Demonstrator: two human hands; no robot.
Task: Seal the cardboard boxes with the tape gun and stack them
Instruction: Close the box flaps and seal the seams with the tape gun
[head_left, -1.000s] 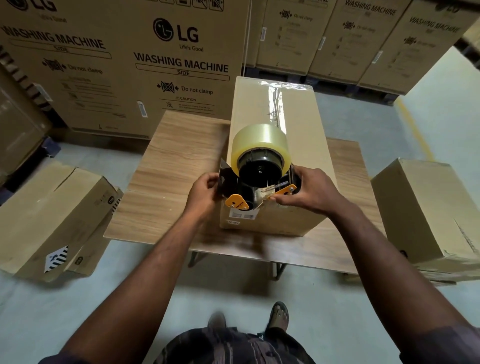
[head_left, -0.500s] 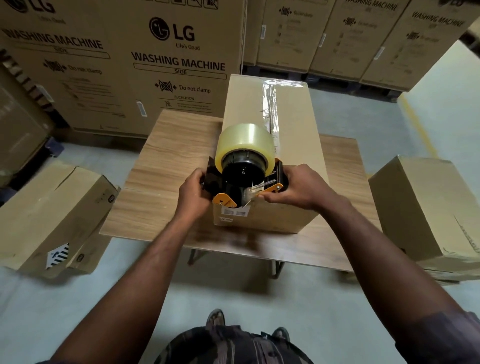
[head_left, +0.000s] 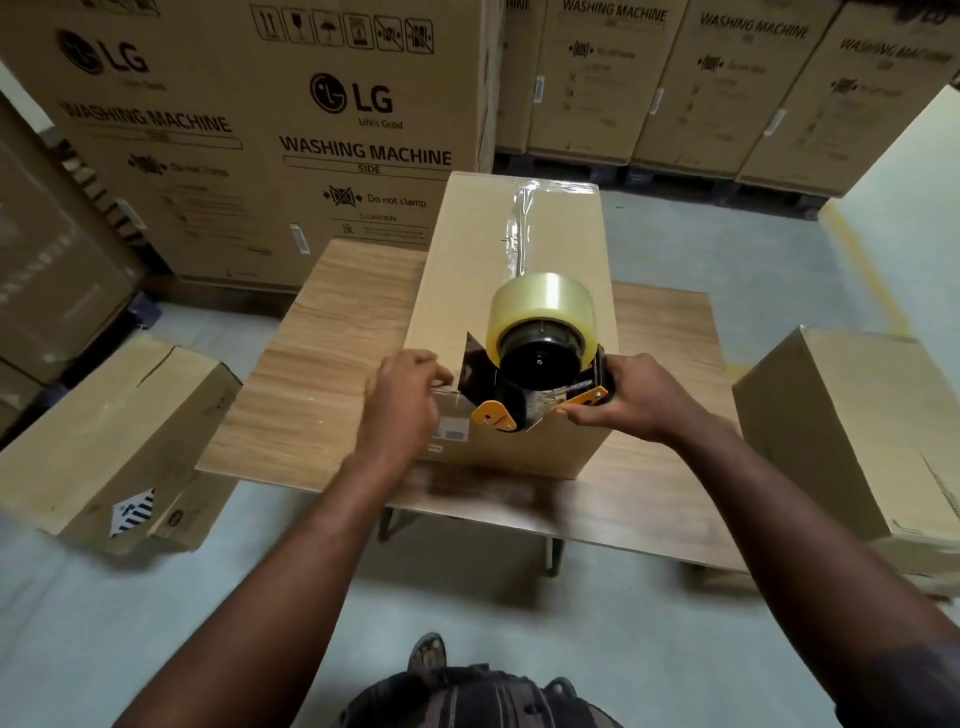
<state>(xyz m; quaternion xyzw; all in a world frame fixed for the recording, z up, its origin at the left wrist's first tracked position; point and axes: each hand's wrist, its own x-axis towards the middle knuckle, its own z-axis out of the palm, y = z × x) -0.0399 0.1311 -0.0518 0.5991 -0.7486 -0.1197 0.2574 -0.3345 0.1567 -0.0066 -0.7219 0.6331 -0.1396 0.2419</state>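
A long cardboard box (head_left: 467, 291) lies on the wooden table (head_left: 322, 374), with a strip of clear tape (head_left: 519, 228) running down the middle of its top. The tape gun (head_left: 540, 358), black and orange with a clear roll, sits at the box's near edge. My right hand (head_left: 628, 400) grips its right side. My left hand (head_left: 405, 395) is blurred, just left of the gun over the box's near left corner; its fingers are loosely curled and hold nothing that I can see.
One cardboard box (head_left: 114, 431) lies on the floor to the left of the table, another (head_left: 852, 431) to the right. Tall washing machine cartons (head_left: 260, 130) form a wall behind the table. My feet stand on grey floor at the table's near edge.
My left hand has come off the tape gun's left side and moved left. The gun stays at the box's near edge in my right hand.
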